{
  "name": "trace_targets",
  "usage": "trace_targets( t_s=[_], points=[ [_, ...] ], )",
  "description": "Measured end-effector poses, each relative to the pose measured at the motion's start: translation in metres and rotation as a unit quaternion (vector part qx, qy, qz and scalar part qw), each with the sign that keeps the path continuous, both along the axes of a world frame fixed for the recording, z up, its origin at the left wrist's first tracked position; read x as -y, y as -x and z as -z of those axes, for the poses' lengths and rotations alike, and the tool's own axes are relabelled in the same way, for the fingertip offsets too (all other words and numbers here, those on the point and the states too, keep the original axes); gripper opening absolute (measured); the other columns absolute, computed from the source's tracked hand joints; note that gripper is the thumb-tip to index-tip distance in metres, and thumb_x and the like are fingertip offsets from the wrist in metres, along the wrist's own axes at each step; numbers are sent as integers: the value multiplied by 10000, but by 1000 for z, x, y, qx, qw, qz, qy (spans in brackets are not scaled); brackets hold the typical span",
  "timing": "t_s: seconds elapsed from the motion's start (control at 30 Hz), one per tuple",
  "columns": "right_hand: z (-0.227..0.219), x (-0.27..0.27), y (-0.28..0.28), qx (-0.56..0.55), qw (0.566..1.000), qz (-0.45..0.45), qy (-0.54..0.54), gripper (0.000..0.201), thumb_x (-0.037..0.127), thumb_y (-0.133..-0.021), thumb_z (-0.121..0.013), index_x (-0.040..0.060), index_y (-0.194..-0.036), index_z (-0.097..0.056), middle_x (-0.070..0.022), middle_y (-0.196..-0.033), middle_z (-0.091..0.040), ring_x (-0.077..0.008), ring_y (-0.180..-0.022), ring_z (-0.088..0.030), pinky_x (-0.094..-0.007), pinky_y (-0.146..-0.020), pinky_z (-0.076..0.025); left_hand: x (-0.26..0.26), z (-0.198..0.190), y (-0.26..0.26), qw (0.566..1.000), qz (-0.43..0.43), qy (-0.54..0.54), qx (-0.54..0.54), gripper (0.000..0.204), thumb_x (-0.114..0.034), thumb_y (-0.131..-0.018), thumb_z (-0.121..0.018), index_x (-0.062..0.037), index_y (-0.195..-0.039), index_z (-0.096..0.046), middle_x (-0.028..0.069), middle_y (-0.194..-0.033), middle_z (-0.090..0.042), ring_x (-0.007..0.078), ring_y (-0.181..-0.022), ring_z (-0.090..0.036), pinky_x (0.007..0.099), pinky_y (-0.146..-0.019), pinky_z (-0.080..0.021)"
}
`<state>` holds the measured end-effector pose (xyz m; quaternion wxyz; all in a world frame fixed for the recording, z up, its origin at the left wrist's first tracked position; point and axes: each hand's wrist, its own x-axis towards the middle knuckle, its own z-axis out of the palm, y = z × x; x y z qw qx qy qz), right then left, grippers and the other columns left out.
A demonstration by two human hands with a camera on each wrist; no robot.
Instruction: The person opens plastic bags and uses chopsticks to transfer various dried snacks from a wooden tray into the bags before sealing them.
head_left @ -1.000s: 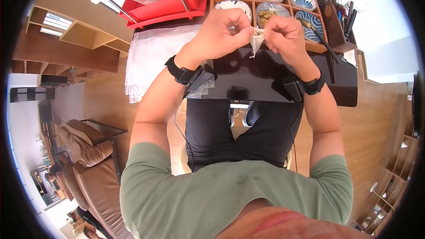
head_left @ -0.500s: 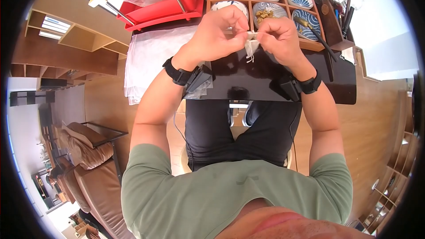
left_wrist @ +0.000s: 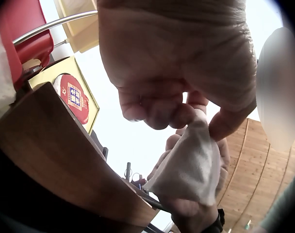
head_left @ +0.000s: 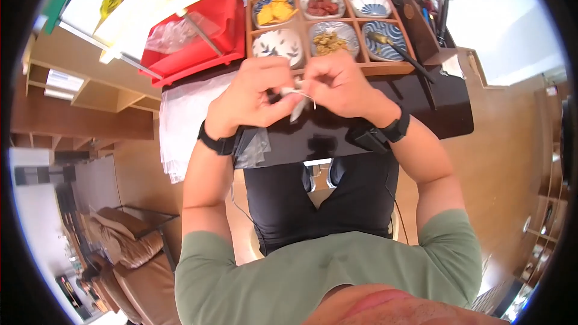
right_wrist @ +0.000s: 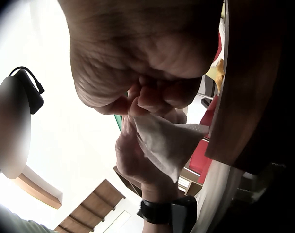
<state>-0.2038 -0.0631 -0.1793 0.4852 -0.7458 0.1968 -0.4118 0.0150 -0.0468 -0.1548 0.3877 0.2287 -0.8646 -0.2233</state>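
On the wooden tray's [head_left: 388,69] near side, over a glossy dark table [head_left: 445,114], the left hand [head_left: 256,93] and right hand [head_left: 343,90] each pinch a small white cloth pouch [left_wrist: 189,165] between thumb and fingers. Clear plastic bags [head_left: 186,120] lie near left of the tray, a red bin [head_left: 232,24] directly left. Beyond it, a yellow panel [left_wrist: 65,68] bears a red label [left_wrist: 83,116] with blue characters, too small to read. Well left of the tray, a brown sofa [head_left: 144,289] stands.

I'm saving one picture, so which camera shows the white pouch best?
The left wrist view: the white pouch shows large and bright, its broad side in sight below the left hand. The right wrist view shows it smaller and darker, under the right hand. The head view shows little of it, between both hands.
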Motion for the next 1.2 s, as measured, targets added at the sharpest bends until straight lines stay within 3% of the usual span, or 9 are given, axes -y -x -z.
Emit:
trace_targets(
  t_s=[0.2, 0.27, 0.4, 0.6, 0.7, 0.8, 1.03, 1.13, 1.2],
  points=[
    [4, -4, 1, 67, 996, -25, -53, 209, 142, -867, -750, 28, -815, -583, -4, -739, -591, -54, -642, -501, -260, -562, -423, 0, -1, -2, 993, 29, -67, -88, 174, -73, -833, -746, -14, -765, -597, 72, -720, -556, 193, -639, -523, 309, -576, -404],
    [2, -4, 2, 75, 997, -8, 30, 281, 85, -892, -719, 13, -1118, -569, -56, -1116, -571, -94, -880, -568, -257, -744, -517, 0, 2, -4, 980, 28, -75, -182, 151, -116, -893, -722, 3, -837, -647, 96, -815, -608, 203, -752, -560, 311, -677, -447],
    [0, -2, -4, 78, 995, -8, 56, 624, 136, -871, -789, 22, -1397, -475, -93, -1269, -541, -162, -1131, -582, -334, -931, -518, 7, 13, -7, 972, 20, -70, -224, 158, -131, -949, -684, 22, -913, -668, 122, -943, -626, 209, -884, -577, 327, -773, -468],
    [4, -1, -10, 135, 964, -116, -196, 531, 53, -914, -735, -8, -1386, -497, -59, -1209, -627, -136, -1115, -614, -324, -932, -526, 8, 14, 0, 974, -70, -33, -214, 75, -38, -937, -673, 35, -923, -664, 125, -1020, -624, 190, -962, -586, 301, -843, -475],
    [11, 9, -8, 43, 994, 3, -101, 426, 24, -916, -722, -21, -1306, -556, -91, -1156, -675, -135, -1004, -664, -290, -827, -561, 13, 19, -2, 967, -81, -47, -236, 31, 45, -892, -690, 36, -911, -667, 112, -1042, -637, 181, -965, -604, 289, -834, -483],
    [1, 9, -10, 168, 965, -26, -200, 364, 66, -926, -729, -9, -1255, -592, -75, -1042, -702, -109, -835, -659, -259, -695, -540, 14, 20, 0, 957, -113, -58, -260, 64, 51, -852, -731, 34, -891, -682, 114, -1002, -657, 181, -927, -620, 292, -794, -486],
    [-5, 35, -6, 159, 966, 13, -203, 300, 92, -917, -751, -8, -1178, -642, -64, -954, -712, -89, -752, -650, -223, -640, -519, 28, 26, -6, 947, -163, -87, -263, 98, -46, -840, -786, -1, -902, -725, 77, -931, -686, 169, -870, -644, 300, -786, -507],
    [-14, 47, -4, 75, 986, 48, -140, 275, 106, -911, -761, -6, -1141, -662, -56, -902, -712, -80, -693, -626, -217, -613, -499, 33, 27, -14, 948, -203, -44, -242, 104, -71, -845, -781, -6, -903, -724, 86, -922, -692, 187, -868, -664, 318, -789, -530],
    [-22, 53, -2, -82, 989, 91, -85, 261, 110, -907, -761, -5, -1118, -660, -28, -910, -710, -63, -714, -614, -203, -654, -494, 34, 27, -18, 955, -233, -28, -183, 100, -77, -929, -730, 13, -965, -704, 40, -1003, -657, 79, -845, -595, 233, -719, -480]
  ],
)
